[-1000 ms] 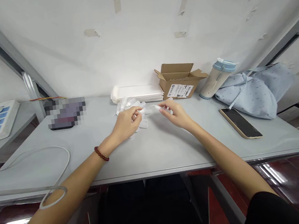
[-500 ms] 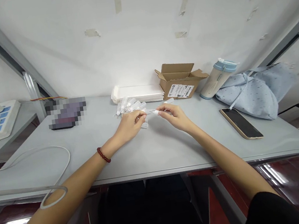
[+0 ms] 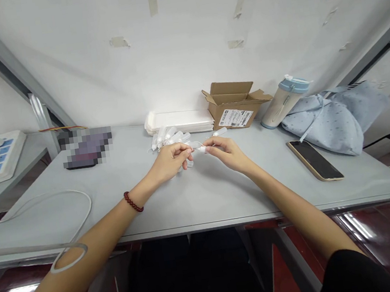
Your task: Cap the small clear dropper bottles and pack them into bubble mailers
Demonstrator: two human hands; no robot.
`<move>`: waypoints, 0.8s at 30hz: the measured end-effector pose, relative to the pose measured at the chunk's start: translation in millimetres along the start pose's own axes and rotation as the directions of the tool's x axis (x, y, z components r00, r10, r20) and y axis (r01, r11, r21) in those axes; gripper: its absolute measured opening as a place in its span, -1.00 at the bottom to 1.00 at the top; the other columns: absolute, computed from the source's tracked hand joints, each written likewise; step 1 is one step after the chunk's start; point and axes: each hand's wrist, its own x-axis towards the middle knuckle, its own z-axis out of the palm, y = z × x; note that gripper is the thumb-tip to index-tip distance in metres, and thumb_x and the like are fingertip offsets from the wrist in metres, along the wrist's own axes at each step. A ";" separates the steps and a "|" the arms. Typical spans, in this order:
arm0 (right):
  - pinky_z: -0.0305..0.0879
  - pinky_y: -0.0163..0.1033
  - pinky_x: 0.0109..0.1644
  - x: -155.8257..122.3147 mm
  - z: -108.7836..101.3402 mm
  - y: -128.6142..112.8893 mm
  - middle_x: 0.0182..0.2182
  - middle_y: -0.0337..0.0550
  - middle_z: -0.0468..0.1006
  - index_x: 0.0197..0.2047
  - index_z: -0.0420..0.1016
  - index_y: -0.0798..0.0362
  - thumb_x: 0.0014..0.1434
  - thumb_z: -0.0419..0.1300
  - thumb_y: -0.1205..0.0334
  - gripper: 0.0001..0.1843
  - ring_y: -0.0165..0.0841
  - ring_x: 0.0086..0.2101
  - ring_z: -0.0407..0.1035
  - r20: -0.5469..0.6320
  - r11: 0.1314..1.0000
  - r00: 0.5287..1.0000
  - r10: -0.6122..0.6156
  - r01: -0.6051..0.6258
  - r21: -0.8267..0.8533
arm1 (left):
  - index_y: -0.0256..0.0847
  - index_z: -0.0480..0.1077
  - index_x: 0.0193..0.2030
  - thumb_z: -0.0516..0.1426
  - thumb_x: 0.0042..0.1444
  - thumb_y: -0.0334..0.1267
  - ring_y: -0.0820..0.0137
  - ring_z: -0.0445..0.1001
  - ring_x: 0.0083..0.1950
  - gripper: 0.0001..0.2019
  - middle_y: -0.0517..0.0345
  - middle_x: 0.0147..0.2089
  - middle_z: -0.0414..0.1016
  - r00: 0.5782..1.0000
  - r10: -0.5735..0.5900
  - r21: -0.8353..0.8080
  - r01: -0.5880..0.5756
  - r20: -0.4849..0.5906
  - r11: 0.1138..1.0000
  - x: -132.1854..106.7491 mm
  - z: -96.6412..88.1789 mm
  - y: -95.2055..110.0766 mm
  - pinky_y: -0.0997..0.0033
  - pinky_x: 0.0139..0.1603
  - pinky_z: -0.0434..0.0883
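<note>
My left hand (image 3: 171,161) and my right hand (image 3: 225,151) meet above the middle of the grey table (image 3: 202,197). Both pinch a small clear plastic vial (image 3: 200,149) between their fingertips, left fingers at one end, right fingers at the other. My left wrist wears a red bead bracelet (image 3: 132,202). Just behind my left hand lies a heap of several more small clear vials (image 3: 168,138). One further vial (image 3: 219,132) lies behind my right hand.
At the back stand a stack of white trays (image 3: 177,121), an open cardboard box (image 3: 234,105) and a blue-lidded bottle (image 3: 284,100). A blue cloth bag (image 3: 325,124) and a phone (image 3: 314,160) lie right. A white cable (image 3: 64,220) loops left, near a blurred dark object (image 3: 85,148).
My hands have drawn closer together, and the right hand has moved slightly left toward the left one. Both now pinch the same small vial between them.
</note>
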 end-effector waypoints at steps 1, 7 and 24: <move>0.26 -0.23 -0.12 -0.1 0.1 -0.2 -0.32 -0.17 0.55 -0.28 0.52 0.08 0.20 0.13 0.18 -0.81 -0.33 -0.26 0.40 0.003 1.000 1.000 -0.001 0.001 0.003 | -0.24 0.44 -0.38 0.11 0.13 -0.16 0.49 0.37 -0.55 -0.80 0.10 -0.44 0.52 1.000 -0.004 -0.002 0.004 0.006 1.000 0.1 0.0 -1.3 0.48 -0.56 0.26; 0.26 -0.22 -0.13 -0.3 0.5 -0.6 -0.34 -0.17 0.55 -0.28 0.53 0.08 0.19 0.14 0.17 -0.80 -0.33 -0.27 0.40 0.009 1.000 1.000 0.002 -0.002 0.006 | -0.24 0.44 -0.37 0.12 0.13 -0.14 0.50 0.34 -0.56 -0.79 0.10 -0.45 0.51 0.999 -0.025 -0.049 0.026 0.031 0.998 -0.4 -0.3 -0.4 0.49 -0.57 0.25; 0.23 -0.26 -0.16 -0.3 -0.3 -0.6 -0.34 -0.16 0.55 -0.27 0.52 0.11 0.20 0.12 0.22 -0.81 -0.35 -0.28 0.38 0.016 1.000 1.000 0.004 -0.004 -0.017 | -0.29 0.43 -0.35 0.12 0.13 -0.20 0.55 0.35 -0.53 -0.82 0.11 -0.39 0.49 0.997 -0.052 -0.146 0.059 0.048 0.988 -0.9 0.5 0.8 0.54 -0.56 0.23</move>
